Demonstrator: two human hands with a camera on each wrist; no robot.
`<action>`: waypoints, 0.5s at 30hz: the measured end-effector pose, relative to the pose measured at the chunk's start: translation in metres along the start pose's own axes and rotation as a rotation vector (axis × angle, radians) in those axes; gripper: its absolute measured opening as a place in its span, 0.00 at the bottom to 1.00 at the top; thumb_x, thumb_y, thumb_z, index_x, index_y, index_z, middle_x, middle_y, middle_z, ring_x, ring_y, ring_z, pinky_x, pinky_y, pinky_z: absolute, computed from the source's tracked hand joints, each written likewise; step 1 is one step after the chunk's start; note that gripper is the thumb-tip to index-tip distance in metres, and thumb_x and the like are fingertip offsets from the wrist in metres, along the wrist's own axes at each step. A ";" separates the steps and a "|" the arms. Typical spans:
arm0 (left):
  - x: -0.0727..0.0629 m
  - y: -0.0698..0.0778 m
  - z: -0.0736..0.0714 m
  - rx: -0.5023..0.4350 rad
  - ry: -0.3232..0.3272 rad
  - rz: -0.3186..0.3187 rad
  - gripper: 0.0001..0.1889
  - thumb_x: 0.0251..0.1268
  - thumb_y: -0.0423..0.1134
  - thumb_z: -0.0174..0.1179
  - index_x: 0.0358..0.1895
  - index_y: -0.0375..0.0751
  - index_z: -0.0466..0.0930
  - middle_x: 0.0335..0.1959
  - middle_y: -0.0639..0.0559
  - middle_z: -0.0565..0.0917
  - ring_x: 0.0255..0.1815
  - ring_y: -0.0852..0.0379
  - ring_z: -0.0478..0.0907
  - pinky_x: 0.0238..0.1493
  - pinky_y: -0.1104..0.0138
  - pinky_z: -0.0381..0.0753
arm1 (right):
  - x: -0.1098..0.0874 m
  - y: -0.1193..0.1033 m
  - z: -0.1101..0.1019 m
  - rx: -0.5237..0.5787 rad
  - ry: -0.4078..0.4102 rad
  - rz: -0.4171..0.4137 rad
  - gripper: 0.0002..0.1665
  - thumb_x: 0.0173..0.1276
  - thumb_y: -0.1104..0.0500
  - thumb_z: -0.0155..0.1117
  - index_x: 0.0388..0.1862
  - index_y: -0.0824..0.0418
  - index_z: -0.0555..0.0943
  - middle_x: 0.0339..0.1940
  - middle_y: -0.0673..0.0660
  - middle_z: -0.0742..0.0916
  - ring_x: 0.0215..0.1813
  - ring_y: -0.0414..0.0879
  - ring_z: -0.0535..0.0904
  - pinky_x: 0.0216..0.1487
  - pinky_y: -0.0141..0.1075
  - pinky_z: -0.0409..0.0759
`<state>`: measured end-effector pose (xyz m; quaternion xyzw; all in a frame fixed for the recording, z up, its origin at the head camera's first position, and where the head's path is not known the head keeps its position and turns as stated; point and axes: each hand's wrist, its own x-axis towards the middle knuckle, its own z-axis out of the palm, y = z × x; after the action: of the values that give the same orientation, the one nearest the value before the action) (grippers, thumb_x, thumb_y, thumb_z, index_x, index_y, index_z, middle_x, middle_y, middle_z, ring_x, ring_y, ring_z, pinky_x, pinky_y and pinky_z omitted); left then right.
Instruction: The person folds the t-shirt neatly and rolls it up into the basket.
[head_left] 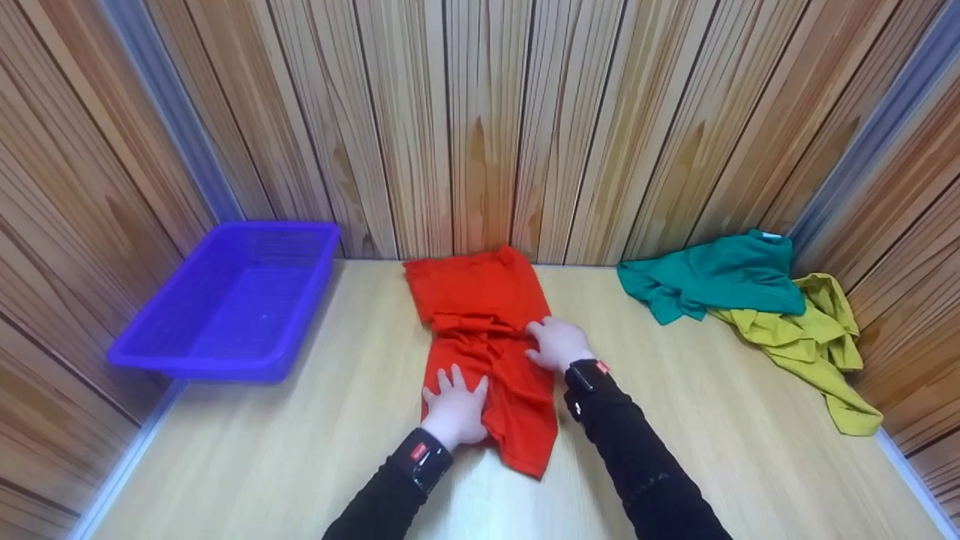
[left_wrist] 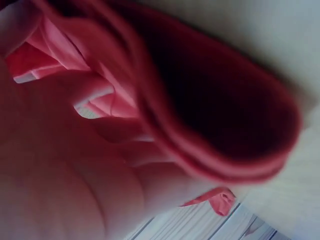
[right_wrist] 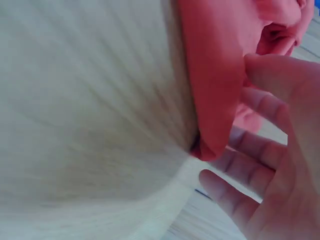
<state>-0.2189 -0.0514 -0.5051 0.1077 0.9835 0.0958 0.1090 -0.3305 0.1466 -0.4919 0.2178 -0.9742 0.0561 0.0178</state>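
1 red cloth: left hand touching, grip wide; right hand loose, partly hidden.

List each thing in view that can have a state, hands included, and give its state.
Red cloth: on the table, bunched across its middle, creased below.
Left hand: fingers spread on the red cloth.
Right hand: at the red cloth's right edge; whether it grips is unclear.
Purple basket: open side up.
Green cloth: crumpled, partly over the yellow cloth.
Yellow cloth: crumpled, partly covered.
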 end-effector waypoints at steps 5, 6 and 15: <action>0.007 0.008 0.000 0.004 0.003 -0.067 0.43 0.54 0.52 0.68 0.75 0.48 0.63 0.73 0.26 0.57 0.71 0.22 0.52 0.59 0.27 0.58 | -0.005 -0.005 -0.003 0.030 0.013 -0.008 0.16 0.62 0.54 0.71 0.43 0.61 0.80 0.36 0.62 0.82 0.41 0.59 0.81 0.42 0.52 0.79; 0.007 0.008 -0.001 0.006 0.007 -0.072 0.43 0.54 0.52 0.68 0.75 0.48 0.63 0.73 0.26 0.57 0.71 0.22 0.52 0.59 0.27 0.59 | -0.005 -0.005 -0.003 0.038 0.011 -0.005 0.15 0.62 0.54 0.71 0.43 0.61 0.80 0.36 0.62 0.82 0.41 0.59 0.81 0.42 0.52 0.79; 0.008 0.010 0.002 0.012 0.023 -0.069 0.43 0.54 0.53 0.67 0.75 0.47 0.64 0.72 0.25 0.58 0.71 0.22 0.53 0.59 0.27 0.59 | -0.009 -0.002 0.002 0.056 0.011 0.024 0.16 0.63 0.53 0.70 0.44 0.60 0.80 0.36 0.60 0.81 0.41 0.57 0.80 0.40 0.51 0.79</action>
<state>-0.2246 -0.0397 -0.5063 0.0735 0.9884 0.0875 0.1004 -0.3214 0.1489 -0.4938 0.2063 -0.9747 0.0849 0.0165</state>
